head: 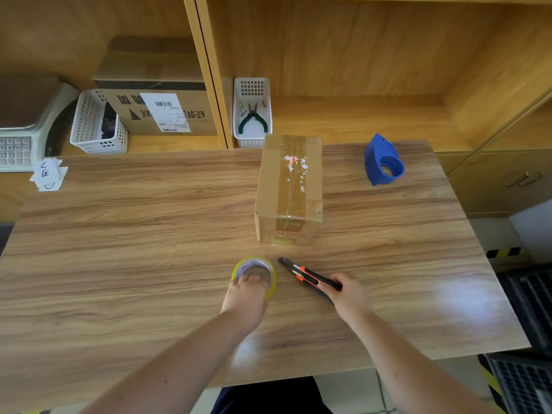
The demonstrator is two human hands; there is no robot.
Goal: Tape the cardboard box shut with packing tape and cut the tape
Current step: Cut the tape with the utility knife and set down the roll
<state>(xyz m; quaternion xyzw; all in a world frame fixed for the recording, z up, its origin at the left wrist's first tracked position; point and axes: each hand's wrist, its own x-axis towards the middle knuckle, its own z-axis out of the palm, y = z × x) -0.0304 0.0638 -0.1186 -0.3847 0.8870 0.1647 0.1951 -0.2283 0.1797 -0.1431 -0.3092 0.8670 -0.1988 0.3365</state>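
Seemingly near the finish, the cardboard box (pixel 289 186) stands taped, while just in front of it the left hand (pixel 248 294) grips the tape roll (pixel 254 274) and the right hand (pixel 348 295) clasps the utility knife (pixel 307 276) on the counter (pixel 119 234).

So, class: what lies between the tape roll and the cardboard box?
Nothing: in the head view, only bare table separates the tape roll from the cardboard box.

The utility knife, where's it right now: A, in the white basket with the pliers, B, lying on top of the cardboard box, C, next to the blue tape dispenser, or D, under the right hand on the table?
D: the right hand rests on the handle of the utility knife, which lies on the table in front of the cardboard box.
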